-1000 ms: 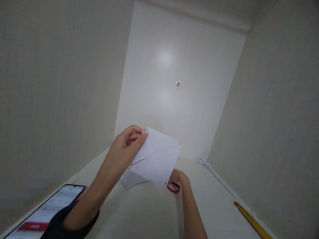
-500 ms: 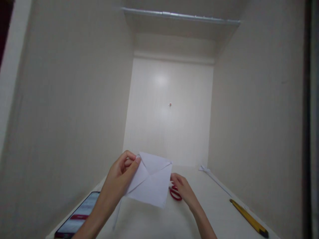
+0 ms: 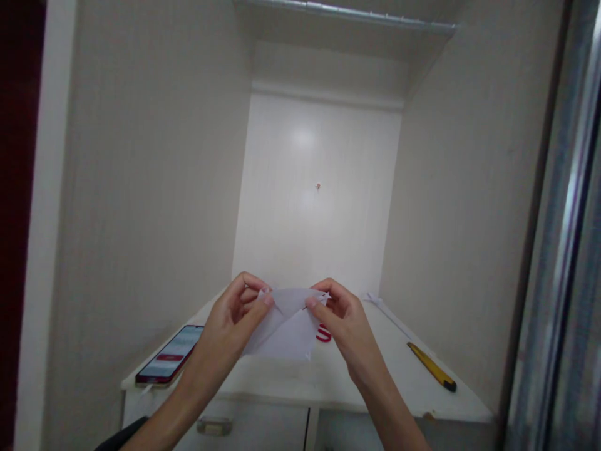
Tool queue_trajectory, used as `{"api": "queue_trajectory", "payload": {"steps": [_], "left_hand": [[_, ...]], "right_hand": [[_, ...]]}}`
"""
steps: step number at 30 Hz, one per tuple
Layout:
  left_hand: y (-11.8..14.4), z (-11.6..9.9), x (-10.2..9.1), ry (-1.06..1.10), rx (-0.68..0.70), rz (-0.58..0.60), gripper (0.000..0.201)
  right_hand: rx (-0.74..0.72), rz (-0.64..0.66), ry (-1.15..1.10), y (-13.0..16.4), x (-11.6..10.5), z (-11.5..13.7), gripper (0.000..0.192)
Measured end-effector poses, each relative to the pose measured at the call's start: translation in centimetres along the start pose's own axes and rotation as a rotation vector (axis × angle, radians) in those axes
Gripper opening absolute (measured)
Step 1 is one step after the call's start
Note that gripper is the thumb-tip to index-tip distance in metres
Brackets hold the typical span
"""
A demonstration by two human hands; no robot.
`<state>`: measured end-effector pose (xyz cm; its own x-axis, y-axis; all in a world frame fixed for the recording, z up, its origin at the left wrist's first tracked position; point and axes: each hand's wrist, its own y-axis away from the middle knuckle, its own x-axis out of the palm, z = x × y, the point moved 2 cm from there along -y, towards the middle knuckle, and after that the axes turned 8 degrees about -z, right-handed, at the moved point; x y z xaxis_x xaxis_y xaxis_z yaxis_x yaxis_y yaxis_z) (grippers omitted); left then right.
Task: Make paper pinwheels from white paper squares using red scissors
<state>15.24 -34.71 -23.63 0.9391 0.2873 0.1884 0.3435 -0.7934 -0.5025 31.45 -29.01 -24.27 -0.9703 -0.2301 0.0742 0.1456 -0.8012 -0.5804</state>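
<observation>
A square of folded white paper (image 3: 286,332) hangs in the air between both hands, with crease lines running across its face. My left hand (image 3: 241,310) pinches its upper left corner between thumb and fingers. At the upper right corner, my right hand (image 3: 340,313) is closed on the paper, the thumb lying on the near face. Behind the paper and the right hand, the red handles of a pair of scissors (image 3: 323,334) show in part; the blades are hidden.
On the white shelf (image 3: 389,388) a phone (image 3: 171,357) lies at the left with its screen lit. A yellow box cutter (image 3: 431,366) rests at the right, near a thin white strip (image 3: 389,316) along the wall. Below the shelf edge is a drawer handle (image 3: 215,426).
My right hand has risen from beside the scissors and taken hold of the paper's right corner. The view has tilted, so the shelf's front edge and drawer now show.
</observation>
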Motion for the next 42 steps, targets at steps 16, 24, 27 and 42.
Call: {"api": "queue_trajectory", "payload": {"steps": [16,24,27,42], "left_hand": [[2.2,-1.1,0.1,-0.096,-0.224,0.095,0.02],[2.3,-1.2,0.2,-0.179,-0.159,0.068,0.017],[2.5,-1.5,0.0,-0.24,-0.118,0.035,0.018],[3.5,-2.4,-0.7,-0.294,-0.086,0.013,0.026]], "right_hand": [[-0.594,-0.2,0.434,3.2,1.1,4.4,0.009],[-0.732,-0.181,0.39,3.5,0.6,5.0,0.018],[-0.86,-0.188,0.496,3.9,0.7,5.3,0.019],[-0.989,-0.12,0.584,4.8,0.4,4.9,0.022]]}}
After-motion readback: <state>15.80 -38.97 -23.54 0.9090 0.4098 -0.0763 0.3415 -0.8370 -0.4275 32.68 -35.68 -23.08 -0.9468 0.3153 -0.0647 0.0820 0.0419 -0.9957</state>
